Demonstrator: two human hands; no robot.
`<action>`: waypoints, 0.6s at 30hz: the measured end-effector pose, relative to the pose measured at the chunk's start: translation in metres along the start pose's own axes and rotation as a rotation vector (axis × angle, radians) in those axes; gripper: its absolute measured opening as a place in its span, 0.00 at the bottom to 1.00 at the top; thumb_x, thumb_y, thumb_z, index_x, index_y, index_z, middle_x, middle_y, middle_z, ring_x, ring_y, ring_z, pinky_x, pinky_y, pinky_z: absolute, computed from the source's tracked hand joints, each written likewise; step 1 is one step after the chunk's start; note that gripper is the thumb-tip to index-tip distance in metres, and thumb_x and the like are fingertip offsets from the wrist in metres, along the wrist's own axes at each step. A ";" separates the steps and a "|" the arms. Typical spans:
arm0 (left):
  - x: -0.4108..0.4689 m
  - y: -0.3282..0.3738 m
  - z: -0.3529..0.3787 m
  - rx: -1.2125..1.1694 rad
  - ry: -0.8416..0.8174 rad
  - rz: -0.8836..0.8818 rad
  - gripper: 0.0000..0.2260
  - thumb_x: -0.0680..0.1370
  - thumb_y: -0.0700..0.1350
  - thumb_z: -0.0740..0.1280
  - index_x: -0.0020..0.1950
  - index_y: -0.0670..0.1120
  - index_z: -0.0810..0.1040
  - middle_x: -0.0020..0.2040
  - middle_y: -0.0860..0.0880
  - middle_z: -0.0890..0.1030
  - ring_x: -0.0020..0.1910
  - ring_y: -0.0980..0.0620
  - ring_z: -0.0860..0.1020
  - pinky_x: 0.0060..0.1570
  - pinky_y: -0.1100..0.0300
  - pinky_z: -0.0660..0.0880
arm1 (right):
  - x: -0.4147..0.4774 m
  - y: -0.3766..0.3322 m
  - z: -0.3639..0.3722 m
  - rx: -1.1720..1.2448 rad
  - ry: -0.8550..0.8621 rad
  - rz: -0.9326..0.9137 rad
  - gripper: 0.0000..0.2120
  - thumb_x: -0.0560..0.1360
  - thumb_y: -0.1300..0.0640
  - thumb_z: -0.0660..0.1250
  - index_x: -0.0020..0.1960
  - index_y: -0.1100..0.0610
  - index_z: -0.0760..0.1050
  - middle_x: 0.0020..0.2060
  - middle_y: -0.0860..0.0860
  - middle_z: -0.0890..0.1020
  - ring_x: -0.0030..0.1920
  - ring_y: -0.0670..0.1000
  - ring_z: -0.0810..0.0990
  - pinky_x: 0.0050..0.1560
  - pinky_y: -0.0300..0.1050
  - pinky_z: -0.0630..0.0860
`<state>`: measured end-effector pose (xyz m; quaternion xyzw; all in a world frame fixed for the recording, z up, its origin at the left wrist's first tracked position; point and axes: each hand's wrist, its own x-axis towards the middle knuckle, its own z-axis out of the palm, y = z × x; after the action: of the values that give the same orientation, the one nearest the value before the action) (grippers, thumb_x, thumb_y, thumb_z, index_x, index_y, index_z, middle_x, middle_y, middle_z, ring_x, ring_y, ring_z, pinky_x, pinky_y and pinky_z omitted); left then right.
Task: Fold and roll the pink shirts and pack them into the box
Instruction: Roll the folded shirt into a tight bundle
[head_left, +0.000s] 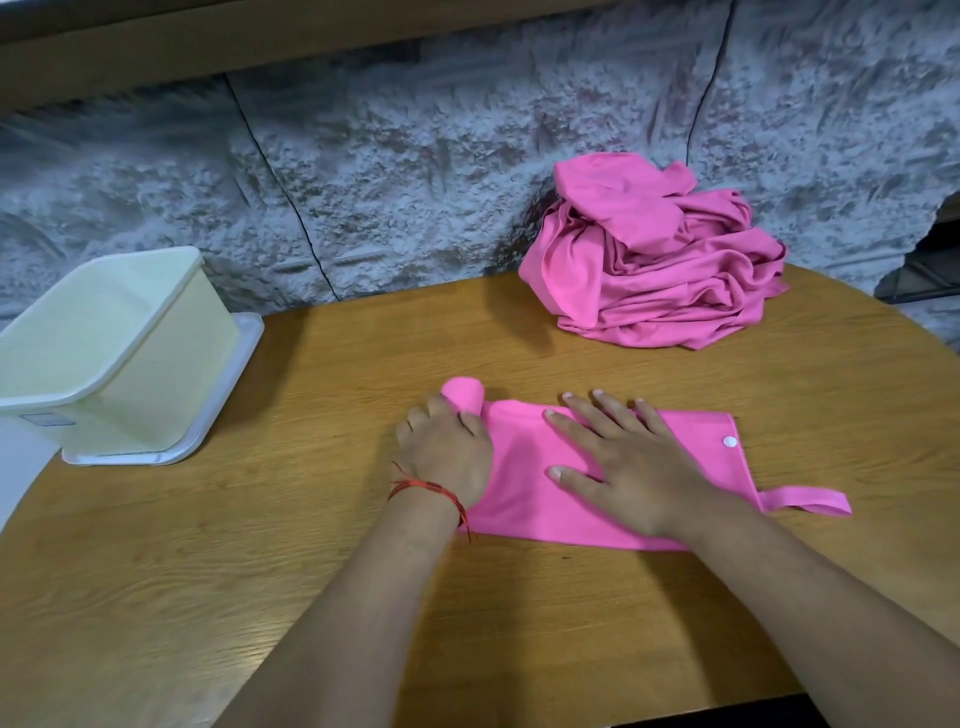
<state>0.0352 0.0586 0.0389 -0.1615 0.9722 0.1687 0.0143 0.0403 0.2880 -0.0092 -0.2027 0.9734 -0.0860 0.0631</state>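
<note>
Gripping the pink shirt (519, 467) at its rolled end with my left hand (444, 457), right hand (628, 473) flat on it mid-frame

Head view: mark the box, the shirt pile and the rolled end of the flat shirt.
box (171, 374), head view, on its outer side wall.
shirt pile (660, 275), head view, on the middle of the heap.
rolled end (464, 396), head view, on the round end face of the roll.
</note>
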 end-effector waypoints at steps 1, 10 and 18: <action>0.005 -0.003 -0.001 -0.042 -0.049 -0.014 0.21 0.85 0.54 0.53 0.74 0.43 0.68 0.71 0.39 0.73 0.70 0.39 0.70 0.69 0.47 0.66 | 0.000 0.001 0.001 0.001 0.003 -0.001 0.38 0.77 0.21 0.36 0.83 0.34 0.38 0.84 0.38 0.41 0.84 0.48 0.38 0.82 0.61 0.39; 0.032 -0.027 -0.023 -0.552 -0.453 -0.211 0.25 0.71 0.54 0.79 0.63 0.46 0.79 0.54 0.47 0.85 0.50 0.44 0.84 0.56 0.45 0.82 | -0.001 0.004 0.003 -0.002 0.010 -0.020 0.37 0.77 0.21 0.35 0.82 0.34 0.36 0.83 0.39 0.40 0.83 0.48 0.37 0.81 0.62 0.37; -0.006 0.020 0.002 -0.028 -0.024 -0.051 0.30 0.81 0.64 0.62 0.69 0.40 0.71 0.68 0.40 0.75 0.69 0.41 0.73 0.66 0.49 0.72 | -0.004 0.005 0.004 -0.013 0.011 -0.012 0.37 0.77 0.21 0.35 0.82 0.34 0.36 0.83 0.38 0.39 0.83 0.48 0.36 0.81 0.62 0.36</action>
<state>0.0341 0.0787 0.0441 -0.1844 0.9651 0.1837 0.0280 0.0420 0.2938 -0.0136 -0.2084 0.9731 -0.0811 0.0561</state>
